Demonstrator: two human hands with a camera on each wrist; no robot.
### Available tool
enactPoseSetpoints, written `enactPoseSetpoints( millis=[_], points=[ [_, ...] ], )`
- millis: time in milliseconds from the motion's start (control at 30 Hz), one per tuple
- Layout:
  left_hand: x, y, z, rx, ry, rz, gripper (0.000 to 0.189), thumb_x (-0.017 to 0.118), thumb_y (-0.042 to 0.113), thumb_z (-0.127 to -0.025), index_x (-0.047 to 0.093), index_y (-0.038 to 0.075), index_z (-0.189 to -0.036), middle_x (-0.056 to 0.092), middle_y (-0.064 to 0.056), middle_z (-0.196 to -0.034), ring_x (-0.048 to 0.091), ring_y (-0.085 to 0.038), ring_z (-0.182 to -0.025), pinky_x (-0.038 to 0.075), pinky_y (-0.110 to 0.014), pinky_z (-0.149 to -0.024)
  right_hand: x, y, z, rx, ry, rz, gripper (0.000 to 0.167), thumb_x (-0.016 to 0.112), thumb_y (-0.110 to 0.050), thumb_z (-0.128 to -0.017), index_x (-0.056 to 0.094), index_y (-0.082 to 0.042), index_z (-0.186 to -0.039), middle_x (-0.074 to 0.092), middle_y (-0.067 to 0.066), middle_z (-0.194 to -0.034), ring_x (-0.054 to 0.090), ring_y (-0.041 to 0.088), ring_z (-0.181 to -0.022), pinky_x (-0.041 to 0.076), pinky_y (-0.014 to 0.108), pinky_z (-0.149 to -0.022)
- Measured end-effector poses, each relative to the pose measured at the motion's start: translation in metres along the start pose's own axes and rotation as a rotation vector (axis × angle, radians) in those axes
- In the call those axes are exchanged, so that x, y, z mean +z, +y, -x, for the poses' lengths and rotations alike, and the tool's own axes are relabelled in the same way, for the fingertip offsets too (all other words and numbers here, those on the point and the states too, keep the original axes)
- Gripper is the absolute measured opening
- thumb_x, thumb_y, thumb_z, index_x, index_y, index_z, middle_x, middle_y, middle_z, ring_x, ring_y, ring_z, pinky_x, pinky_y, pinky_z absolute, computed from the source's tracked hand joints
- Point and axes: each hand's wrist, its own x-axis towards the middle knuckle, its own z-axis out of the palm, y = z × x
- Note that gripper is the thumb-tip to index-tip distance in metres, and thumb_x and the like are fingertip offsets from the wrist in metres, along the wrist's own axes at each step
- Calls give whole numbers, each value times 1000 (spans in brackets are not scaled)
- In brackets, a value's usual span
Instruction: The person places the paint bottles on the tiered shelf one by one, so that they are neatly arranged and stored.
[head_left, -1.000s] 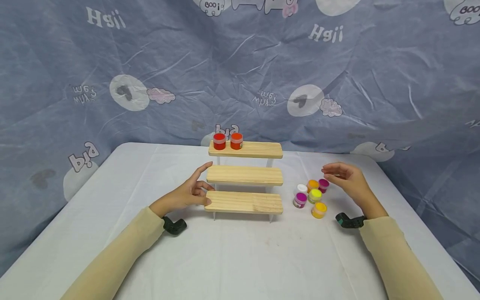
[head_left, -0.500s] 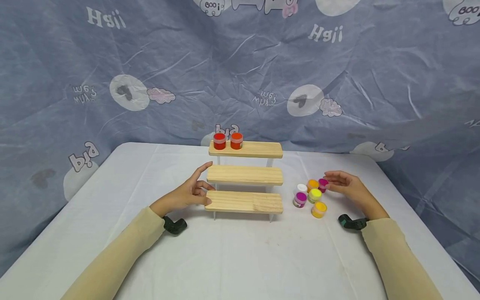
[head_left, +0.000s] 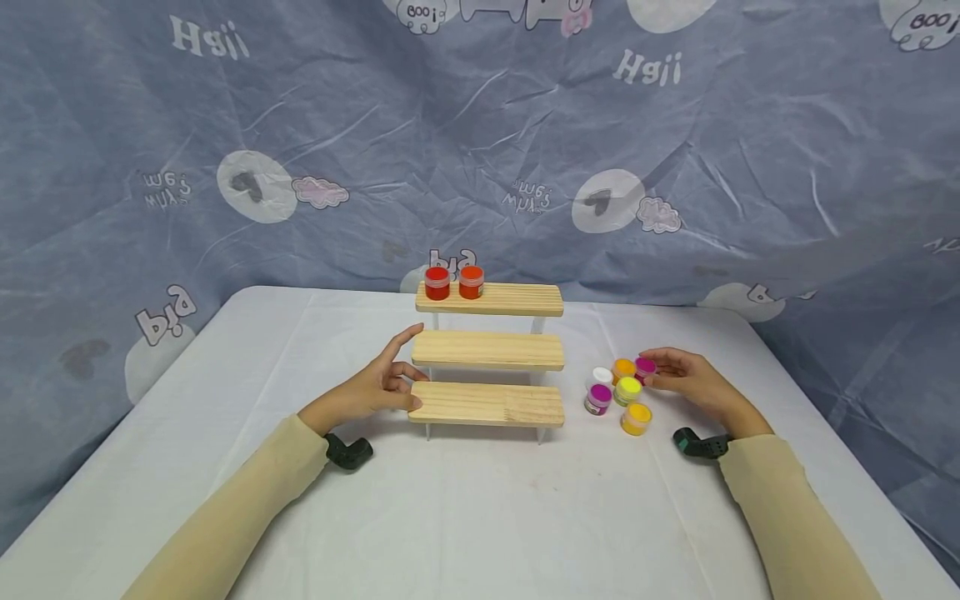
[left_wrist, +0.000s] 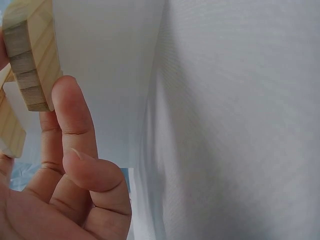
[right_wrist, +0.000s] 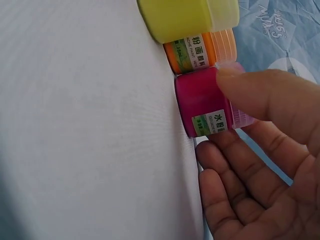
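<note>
A three-step wooden display stand (head_left: 486, 350) stands mid-table. My left hand (head_left: 369, 385) holds the left end of its lowest board (left_wrist: 42, 55), thumb on top and fingertips against the other side. One finger reaches up to the middle board. My right hand (head_left: 693, 383) has its thumb and fingers at a magenta paint jar (right_wrist: 202, 100), pinching it around the lid while it stands on the table. Beside that jar are an orange jar (head_left: 623, 370) and a yellow jar (head_left: 628, 391). On the top board sit a red jar (head_left: 437, 284) and an orange-red jar (head_left: 471, 282).
A white jar (head_left: 601, 379), a purple jar (head_left: 598, 399) and a yellow-orange jar (head_left: 637, 419) stand in the cluster between the stand and my right hand. A white cloth covers the table (head_left: 480, 517). Behind it hangs a blue-grey printed curtain (head_left: 450, 150).
My right hand has come down and closed its thumb and fingers on the magenta jar. The left hand stays at the stand, and the jars have not visibly moved.
</note>
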Motion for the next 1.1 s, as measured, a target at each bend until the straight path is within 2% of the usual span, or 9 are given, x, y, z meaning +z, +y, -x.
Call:
enactPoseSetpoints(
  millis=[167, 400, 567, 700, 767, 967, 1100],
  points=[
    [1, 1, 0, -10, -2, 0, 117, 77, -2, -93, 0, 29, -175, 63, -23, -131, 61, -16, -82, 51, -29, -80, 0, 2, -1, 14, 16, -11, 57, 75, -22, -105, 55, 9, -148, 62, 28, -144, 62, 10, -109, 51, 15, -89],
    [1, 2, 0, -19, 1, -6, 117, 78, -1, -93, 1, 29, -175, 64, -22, -132, 62, -16, -82, 50, -30, -82, 0, -1, 1, 23, 22, -48, 55, 75, -17, -104, 55, 12, -145, 64, 27, -140, 63, 4, -104, 52, 15, -88],
    [1, 1, 0, -17, -1, -10, 117, 77, 0, -93, 0, 29, -175, 64, -23, -131, 63, -17, -82, 50, -30, -80, -1, -6, 2, 42, 26, -39, 54, 76, -19, -103, 56, 11, -143, 68, 20, -135, 63, 4, -104, 52, 16, -88],
    [0, 1, 0, -14, -3, -10, 116, 78, 1, -93, 0, 29, -175, 64, -22, -131, 62, -16, -81, 50, -30, -80, -4, -11, 2, 46, 34, -20, 53, 77, -21, -103, 57, 9, -142, 70, 15, -130, 64, 6, -104, 51, 18, -88],
    [0, 0, 0, -10, -6, -6, 116, 77, 1, -94, 0, 29, -175, 64, -22, -131, 61, -16, -81, 50, -30, -80, -5, -14, 2, 39, 40, -13, 52, 77, -21, -103, 58, 8, -142, 70, 16, -131, 64, 10, -106, 52, 19, -89],
    [-1, -1, 0, -6, -5, -2, 116, 77, 0, -93, 0, 29, -175, 64, -22, -130, 62, -16, -82, 50, -30, -81, -6, -28, 2, 19, 76, 57, 50, 73, -21, -105, 57, 7, -143, 65, 26, -137, 63, 32, -118, 53, 27, -89],
    [-1, 0, 0, -3, -3, -7, 116, 77, 0, -94, -1, 29, -175, 64, -23, -131, 63, -16, -83, 51, -30, -82, -7, -38, 5, -6, 105, 90, 48, 72, -21, -105, 58, 7, -142, 64, 28, -138, 61, 40, -123, 54, 28, -89]
  ],
)
